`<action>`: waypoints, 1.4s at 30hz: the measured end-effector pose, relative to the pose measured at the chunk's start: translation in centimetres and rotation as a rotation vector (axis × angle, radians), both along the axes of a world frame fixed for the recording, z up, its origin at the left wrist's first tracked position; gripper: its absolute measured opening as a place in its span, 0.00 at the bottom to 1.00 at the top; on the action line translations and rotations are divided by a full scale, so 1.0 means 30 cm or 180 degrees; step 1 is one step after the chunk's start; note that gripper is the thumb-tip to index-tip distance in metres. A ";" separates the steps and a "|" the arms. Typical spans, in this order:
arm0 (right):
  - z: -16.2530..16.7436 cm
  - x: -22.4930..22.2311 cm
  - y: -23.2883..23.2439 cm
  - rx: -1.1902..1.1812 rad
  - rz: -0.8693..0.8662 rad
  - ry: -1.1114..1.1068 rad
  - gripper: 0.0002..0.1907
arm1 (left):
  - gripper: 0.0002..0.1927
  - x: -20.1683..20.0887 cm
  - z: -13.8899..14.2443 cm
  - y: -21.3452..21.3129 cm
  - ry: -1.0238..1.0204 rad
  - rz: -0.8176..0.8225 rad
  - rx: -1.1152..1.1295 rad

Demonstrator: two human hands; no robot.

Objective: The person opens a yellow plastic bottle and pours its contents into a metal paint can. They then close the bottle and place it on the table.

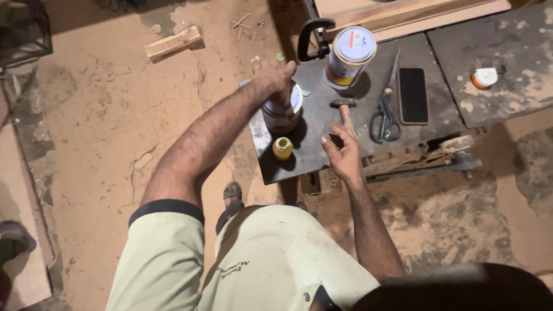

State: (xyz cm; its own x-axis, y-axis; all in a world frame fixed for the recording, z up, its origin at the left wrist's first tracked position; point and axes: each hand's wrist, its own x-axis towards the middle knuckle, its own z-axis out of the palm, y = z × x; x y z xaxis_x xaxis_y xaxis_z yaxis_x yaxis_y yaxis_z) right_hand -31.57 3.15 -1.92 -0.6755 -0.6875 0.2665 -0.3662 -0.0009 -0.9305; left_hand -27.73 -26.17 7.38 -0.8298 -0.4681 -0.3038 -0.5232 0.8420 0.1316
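Gripping: left hand (275, 78) wraps round the tin (281, 112) — its top is hidden
Right hand (343, 151): fingers loose, one pointing at the small hammer (344, 103)
Bench (322, 144): partly cut off

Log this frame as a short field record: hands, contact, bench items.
left hand: gripping top of an open tin can
right hand: open, index finger extended, holding nothing
nearest right hand: small dark piece
front of can: small yellow jar
bench: lidded can, scissors, phone, black clamp
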 end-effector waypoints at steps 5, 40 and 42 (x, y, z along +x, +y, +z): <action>-0.004 -0.170 0.040 0.0944 -0.1030 0.1031 0.15 | 0.41 0.070 0.015 0.028 0.0780 -0.0080 -0.0026; 0.105 -0.333 -0.181 0.1749 -0.1800 0.2010 0.32 | 0.21 0.372 -0.346 -0.297 0.3233 -0.0095 0.1403; 0.125 -0.247 -0.184 0.1467 -0.1616 0.2042 0.28 | 0.17 0.287 -0.356 -0.346 0.2818 -0.0453 0.0959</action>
State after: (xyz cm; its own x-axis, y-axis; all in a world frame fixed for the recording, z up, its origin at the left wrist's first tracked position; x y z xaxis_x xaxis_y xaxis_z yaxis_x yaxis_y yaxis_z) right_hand -38.98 -2.36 1.82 -0.7419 -0.4814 0.4668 -0.6649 0.6180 -0.4195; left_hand -19.11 -36.56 -3.30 -0.8600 -0.3491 0.3723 -0.0238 0.7562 0.6539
